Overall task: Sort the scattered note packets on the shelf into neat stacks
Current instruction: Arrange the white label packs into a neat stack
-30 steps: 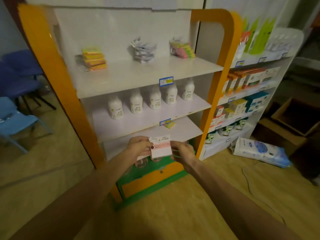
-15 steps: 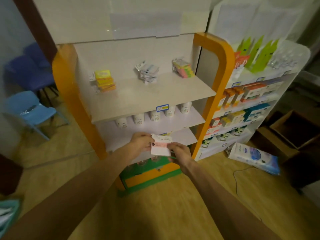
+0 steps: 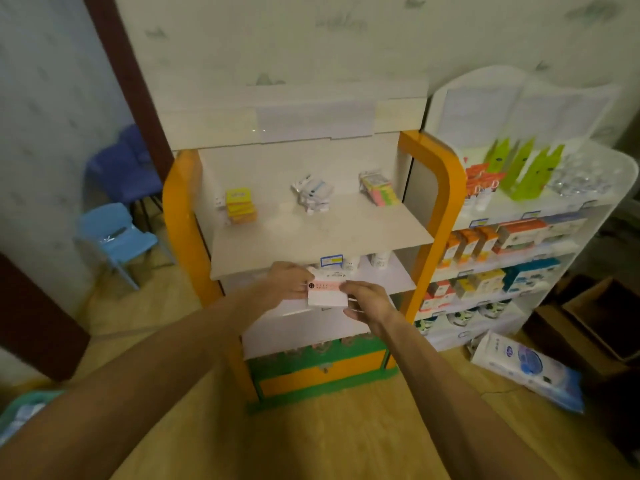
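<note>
Both hands hold a white and pink note packet (image 3: 327, 294) in front of the orange shelf unit, just below its top board (image 3: 318, 244). My left hand (image 3: 285, 279) grips the packet's left end and my right hand (image 3: 367, 301) grips its right end. On the top board a neat yellow and orange stack (image 3: 239, 206) stands at the left. A loose heap of white and blue packets (image 3: 312, 194) lies in the middle. Pink, yellow and green packets (image 3: 379, 189) lean at the right.
White bottles (image 3: 379, 259) stand on the shelf below. A white rack (image 3: 540, 244) with boxes and green cartons is to the right. A tissue pack (image 3: 526, 368) and cardboard boxes (image 3: 595, 320) lie on the floor. Blue chairs (image 3: 114, 237) stand at the left.
The view has pulled back and up, so the shelf unit looks smaller and lower. Both hands still hold the same packet, now in front of the top board's edge.
</note>
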